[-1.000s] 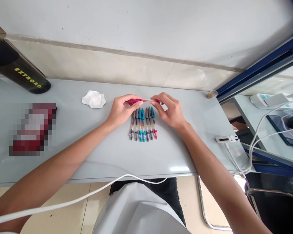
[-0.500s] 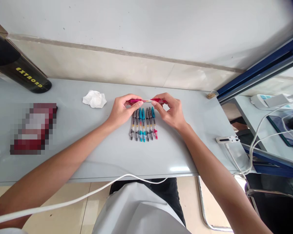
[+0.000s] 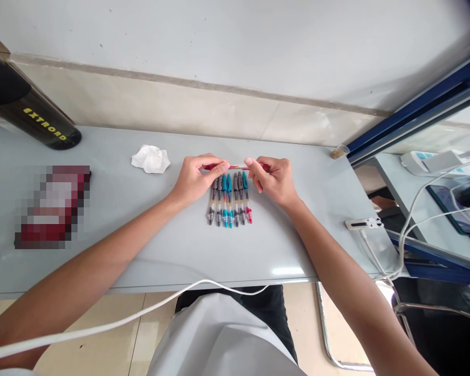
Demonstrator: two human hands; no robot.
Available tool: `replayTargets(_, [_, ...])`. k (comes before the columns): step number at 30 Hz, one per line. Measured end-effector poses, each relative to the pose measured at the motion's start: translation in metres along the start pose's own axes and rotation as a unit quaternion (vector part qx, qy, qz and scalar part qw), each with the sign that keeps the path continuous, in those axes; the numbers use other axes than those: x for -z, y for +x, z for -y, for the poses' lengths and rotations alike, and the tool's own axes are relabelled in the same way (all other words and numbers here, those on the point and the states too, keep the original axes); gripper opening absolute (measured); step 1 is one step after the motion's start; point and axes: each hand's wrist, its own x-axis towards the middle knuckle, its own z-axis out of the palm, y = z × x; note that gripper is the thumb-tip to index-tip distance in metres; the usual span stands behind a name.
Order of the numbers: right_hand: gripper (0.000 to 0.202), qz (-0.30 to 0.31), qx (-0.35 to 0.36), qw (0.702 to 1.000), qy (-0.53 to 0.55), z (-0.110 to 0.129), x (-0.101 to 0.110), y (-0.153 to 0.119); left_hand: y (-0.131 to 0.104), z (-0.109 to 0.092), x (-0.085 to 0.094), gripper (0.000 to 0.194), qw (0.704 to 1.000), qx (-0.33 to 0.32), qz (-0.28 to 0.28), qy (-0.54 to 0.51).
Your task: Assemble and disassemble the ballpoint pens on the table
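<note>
Overhead, a head-worn camera looks down on a pale grey surface set against a light wall. At the far left a black cylinder with yellow lettering lies at the back edge, and nearer the person sits a blurred red and white object. To its right, a crumpled white tissue rests near the back of the surface. Next comes the person's left hand, its grip closed with thumb and fingers pinched on one end of a red pen. That pen is held level, just above the surface, running sideways between both hands. Directly beneath it, a row of pens lies side by side on the surface, grey, teal and red, all pointing toward the person. The right hand has its grip closed on the other end of the red pen, fingers curled around it. Farther right, a small white device with a white cable sits near the surface's edge. Another white cable crosses the person's lap below.
</note>
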Motion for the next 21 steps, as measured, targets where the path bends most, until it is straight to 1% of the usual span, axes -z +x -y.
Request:
replayTargets(3, [0.063,-0.018,-0.002,0.999,0.039,-0.001,-0.004,0.002,0.0,-0.002,-0.001,0.038,1.0,0.001,-0.01,-0.001])
replayTargets(5, [0.057,-0.03,-0.005,0.995,0.096,-0.004,-0.007,0.005,0.0,-0.004,-0.002,0.037,1.0,0.005,-0.01,-0.006])
replayTargets(7, [0.053,-0.044,-0.016,0.985,0.165,-0.011,-0.009,0.011,0.0,-0.006,-0.003,0.036,1.0,0.006,0.002,-0.009])
replayTargets(9, [0.053,-0.073,-0.041,0.971,0.225,-0.018,-0.009,0.016,-0.001,-0.007,-0.004,0.036,1.0,0.0,0.009,-0.007])
replayTargets(11, [0.056,-0.101,-0.064,0.957,0.265,-0.025,-0.004,0.021,-0.002,-0.007,-0.005,0.037,1.0,-0.007,-0.005,-0.004])
replayTargets(15, [0.062,-0.116,-0.086,0.934,0.327,-0.036,0.013,0.029,-0.004,-0.006,-0.005,0.038,0.998,-0.025,-0.057,-0.02])
replayTargets(17, [0.059,-0.133,-0.111,0.912,0.372,-0.037,0.02,0.032,-0.005,-0.012,-0.006,0.041,0.996,-0.04,-0.082,-0.023])
replayTargets(18, [0.057,-0.152,-0.128,0.896,0.398,-0.037,0.023,0.033,-0.005,-0.018,-0.008,0.043,0.994,-0.046,-0.097,-0.022])
replayTargets(19, [0.056,-0.168,-0.144,0.877,0.426,-0.037,0.025,0.034,-0.006,-0.027,-0.009,0.046,0.992,-0.05,-0.116,-0.021])
replayTargets(21, [0.055,-0.19,-0.169,0.837,0.485,-0.035,0.029,0.035,-0.01,-0.053,-0.015,0.048,0.984,-0.059,-0.162,-0.036])
